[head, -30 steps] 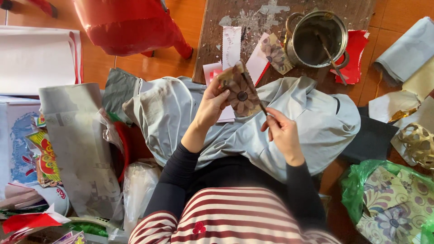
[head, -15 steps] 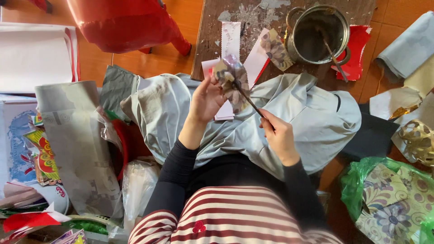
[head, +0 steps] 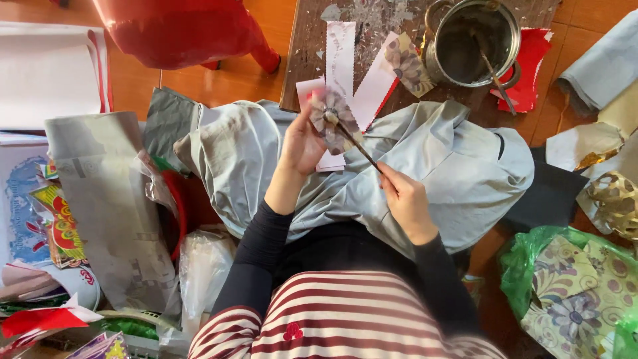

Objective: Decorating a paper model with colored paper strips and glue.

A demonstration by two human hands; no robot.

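Left hand: my left hand pinches a small patterned paper piece, held upright over the grey cloth on the lap.
Right hand: my right hand is pressed together around the lower end of a thin brush.
Brush tip: touching the paper's face (near its upper middle).
Board: the wooden board carries paper strips at its near edge.
Pot: a metal pot stands at the board's far right corner, a stick leaning inside.

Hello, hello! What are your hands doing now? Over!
Left hand holds flowery paper piece. Right hand holds thin stick, tip on the paper. Nothing in between.
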